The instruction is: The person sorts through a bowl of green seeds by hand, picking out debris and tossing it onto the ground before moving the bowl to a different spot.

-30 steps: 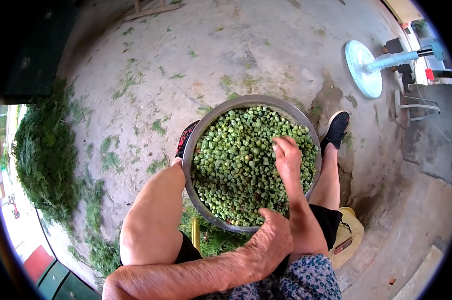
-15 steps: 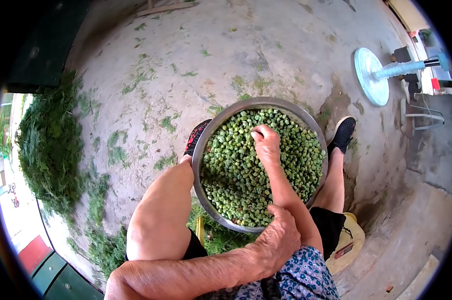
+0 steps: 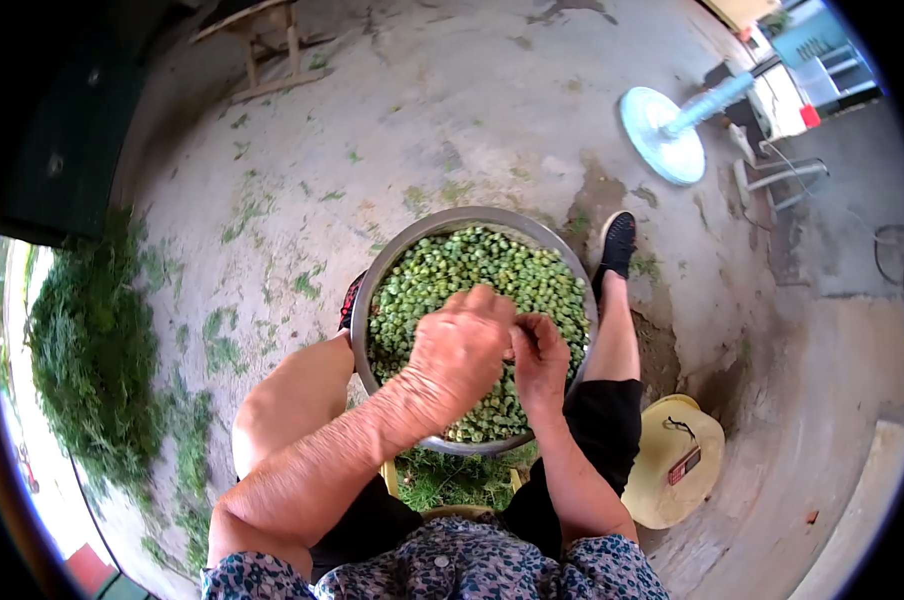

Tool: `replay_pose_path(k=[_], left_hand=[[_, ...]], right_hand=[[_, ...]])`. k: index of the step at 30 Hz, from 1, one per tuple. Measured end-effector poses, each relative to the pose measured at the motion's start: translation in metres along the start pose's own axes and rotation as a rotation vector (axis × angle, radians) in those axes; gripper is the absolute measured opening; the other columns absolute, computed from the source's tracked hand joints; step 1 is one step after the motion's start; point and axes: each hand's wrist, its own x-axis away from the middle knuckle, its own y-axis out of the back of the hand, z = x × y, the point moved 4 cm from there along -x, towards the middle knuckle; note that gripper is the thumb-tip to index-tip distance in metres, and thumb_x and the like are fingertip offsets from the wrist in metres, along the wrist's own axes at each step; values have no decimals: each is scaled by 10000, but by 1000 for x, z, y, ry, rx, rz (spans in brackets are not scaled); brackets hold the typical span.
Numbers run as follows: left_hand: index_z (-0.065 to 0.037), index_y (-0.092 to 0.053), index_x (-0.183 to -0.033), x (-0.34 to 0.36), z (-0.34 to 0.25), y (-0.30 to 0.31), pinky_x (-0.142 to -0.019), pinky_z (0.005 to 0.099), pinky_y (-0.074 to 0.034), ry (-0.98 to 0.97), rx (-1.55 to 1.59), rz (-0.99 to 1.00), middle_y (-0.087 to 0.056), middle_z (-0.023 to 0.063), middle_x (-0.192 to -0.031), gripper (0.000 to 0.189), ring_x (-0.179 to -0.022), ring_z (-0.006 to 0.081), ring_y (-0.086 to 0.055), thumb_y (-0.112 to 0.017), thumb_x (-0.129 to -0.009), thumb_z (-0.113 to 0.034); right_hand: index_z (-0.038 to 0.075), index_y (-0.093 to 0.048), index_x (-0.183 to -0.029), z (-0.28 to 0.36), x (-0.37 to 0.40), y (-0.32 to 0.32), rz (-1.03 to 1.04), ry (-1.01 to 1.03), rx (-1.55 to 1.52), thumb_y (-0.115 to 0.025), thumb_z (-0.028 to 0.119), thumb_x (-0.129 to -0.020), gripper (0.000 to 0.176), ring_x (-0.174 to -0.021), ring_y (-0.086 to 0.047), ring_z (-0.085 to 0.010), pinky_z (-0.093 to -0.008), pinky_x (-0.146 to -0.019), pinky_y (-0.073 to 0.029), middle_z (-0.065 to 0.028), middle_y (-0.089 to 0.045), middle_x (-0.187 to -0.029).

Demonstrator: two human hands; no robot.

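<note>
A wide metal bowl (image 3: 377,268) full of small round green pods (image 3: 442,262) stands between the knees. My left hand (image 3: 462,340) is over the middle of the bowl, its fingers bent together against the fingertips of the other hand. Just to its right, my right hand (image 3: 540,362) has thumb and fingers pinched together, pointing up over the pods. Whatever lies between the fingertips is too small or too hidden to make out.
Feathery green plants (image 3: 97,345) are heaped at the left, with scraps on the floor. A yellow stool (image 3: 697,440) at the right bears a red phone (image 3: 684,466). A light-blue fan base (image 3: 662,136) and a wooden stand (image 3: 294,60) are farther off.
My left hand has moved from the right forearm up over the bowl. My right hand has drawn back toward the body and now meets it. The view has shifted, showing more of the stool.
</note>
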Motion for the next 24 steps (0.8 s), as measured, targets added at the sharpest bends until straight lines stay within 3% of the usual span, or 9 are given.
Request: replay_pose_path(k=[3, 4, 6, 7, 10, 11, 18, 21, 24], left_hand=[[-8, -540, -956, 17, -6, -14, -721, 436, -486, 201, 248, 211, -580, 170, -916, 293, -849, 363, -595, -630, -818, -250], [4, -556, -971, 24, -9, -24, -699, 411, -490, 168, 350, 206, -611, 178, -869, 306, -812, 339, -614, -638, -820, -249], [21, -572, -964, 37, -19, -32, -625, 358, -498, 222, 552, 201, -630, 165, -788, 291, -704, 257, -636, -650, -822, -221], [35, -582, -951, 40, -22, -34, -561, 299, -496, 287, 628, 283, -634, 137, -738, 264, -625, 162, -624, -667, -814, -175], [45, -586, -938, 55, -40, -28, -535, 261, -499, 298, 683, 288, -634, 111, -725, 241, -599, 121, -613, -676, -806, -135], [58, -590, -941, 63, -44, -28, -543, 258, -510, 416, 776, 322, -645, 107, -746, 231, -595, 124, -612, -670, -806, -111], [75, -587, -984, 128, -59, -39, -576, 253, -532, 629, 1016, 208, -650, 109, -763, 198, -624, 147, -630, -607, -822, -36], [78, -580, -1004, 151, -63, -38, -664, 271, -538, 649, 1080, 86, -643, 113, -829, 197, -716, 167, -637, -576, -823, -1], [46, -588, -1029, 172, -58, -38, -727, 274, -529, 688, 1209, -64, -627, 96, -880, 223, -784, 175, -631, -574, -807, 29]], right_hand=[[-3, -575, -938, 39, 31, 14, -50, 154, 160, -516, -74, -848, 129, -685, -573, -113, -244, -642, -476, -63, -618, -777], [-5, -572, -934, 48, 41, 17, -72, 205, 161, -496, -81, -861, 130, -720, -567, -96, -229, -659, -468, -43, -614, -797], [0, -577, -958, 53, 59, 26, -105, 213, 108, -480, -123, -813, 213, -749, -631, -152, -263, -684, -494, -103, -649, -812], [-1, -577, -957, 52, 68, 31, -98, 165, 108, -488, -116, -821, 199, -753, -624, -145, -259, -688, -491, -99, -644, -818], [-8, -578, -947, 49, 90, 40, -75, 90, 1, -514, -85, -846, 142, -746, -592, -118, -243, -679, -482, -70, -625, -825], [-11, -579, -942, 50, 97, 42, -67, 75, -52, -523, -73, -855, 120, -740, -579, -108, -237, -672, -478, -58, -619, -826], [-10, -586, -916, 35, 141, 37, -7, -153, -387, -560, 6, -875, 51, -661, -523, -66, -214, -582, -454, -13, -579, -763], [-19, -592, -891, 24, 153, 37, 33, -288, -523, -572, 22, -869, 51, -643, -523, -59, -215, -579, -454, -15, -590, -744], [-4, -600, -934, 13, 165, 44, 140, -206, -191, -578, 11, -851, 86, -634, -543, -68, -211, -570, -457, -10, -606, -746]])
